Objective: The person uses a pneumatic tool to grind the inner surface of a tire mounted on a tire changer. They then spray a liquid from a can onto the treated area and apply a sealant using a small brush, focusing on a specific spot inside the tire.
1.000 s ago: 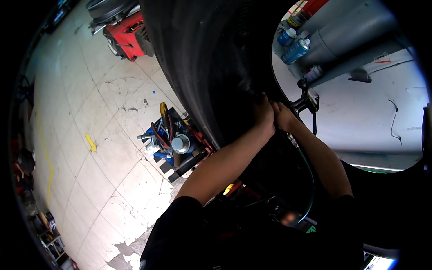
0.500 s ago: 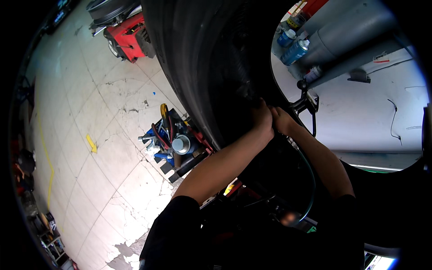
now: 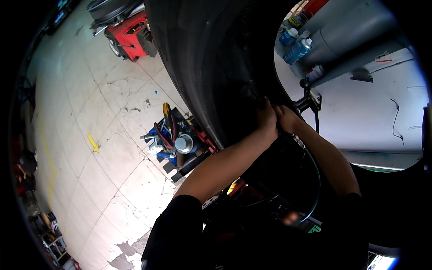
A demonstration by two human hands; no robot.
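Note:
Both hands meet at the inner side of a big black tyre [image 3: 191,58] that stands across the middle. My left hand [image 3: 268,119] is closed, its fingertips lost in the dark of the tyre. Right beside it, my right hand [image 3: 288,119] is curled shut, knuckles against the left hand. What they grip is hidden in shadow. Just below the right wrist shows a metal hose fitting [image 3: 298,141]. From it a thin teal hose [image 3: 318,180] curves down past my right forearm.
A tool tray [image 3: 173,168] with pliers, a grey-capped can [image 3: 183,144] and other tools sits left of the tyre. Beyond is a red machine [image 3: 130,38] on the tiled floor. Spray cans [image 3: 298,50] and a black jointed arm [image 3: 308,101] appear through the tyre's opening.
The view has shifted slightly, so everything sits a little further right. My hands stay together at the same spot inside the tyre; the hose fitting shows more clearly.

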